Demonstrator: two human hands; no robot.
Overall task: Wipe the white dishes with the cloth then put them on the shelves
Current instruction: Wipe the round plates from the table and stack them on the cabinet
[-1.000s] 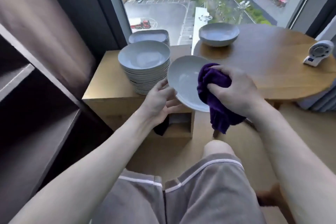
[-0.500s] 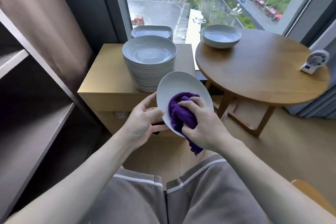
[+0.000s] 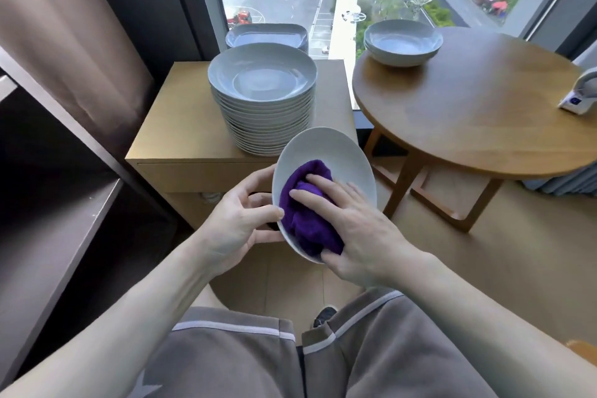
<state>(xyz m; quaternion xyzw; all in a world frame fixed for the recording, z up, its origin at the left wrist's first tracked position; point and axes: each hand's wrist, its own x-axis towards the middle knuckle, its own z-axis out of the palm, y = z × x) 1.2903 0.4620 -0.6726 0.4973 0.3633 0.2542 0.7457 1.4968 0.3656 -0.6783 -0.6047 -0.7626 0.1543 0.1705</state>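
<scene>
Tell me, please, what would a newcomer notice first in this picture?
The eye goes first to the purple cloth, which the right hand presses into a tilted white dish at the centre, while the left hand grips the dish's left rim. Behind them, a tall stack of white dishes stands on a wooden cabinet, and to the right stacked bowls sit on a round wooden table.
</scene>
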